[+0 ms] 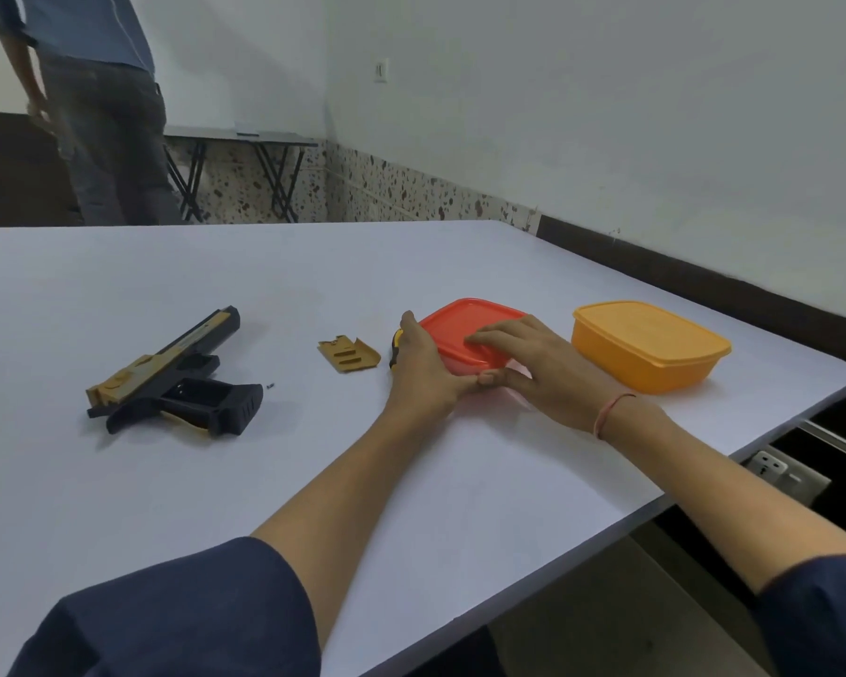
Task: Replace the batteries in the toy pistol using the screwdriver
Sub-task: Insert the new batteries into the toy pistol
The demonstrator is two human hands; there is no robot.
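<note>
The black and gold toy pistol lies on its side at the left of the white table, its grip compartment uncovered. A tiny dark screw rests just right of the grip. The gold battery cover lies further right. My left hand grips the left side of a red lidded box. My right hand lies on the red lid with its thumb at the near edge. A yellow and black screwdriver handle peeks out behind my left hand. No batteries are visible.
An orange lidded box stands right of the red one, near the table's right edge. A person stands at the back left beside a folding table. A socket strip sits below the right edge.
</note>
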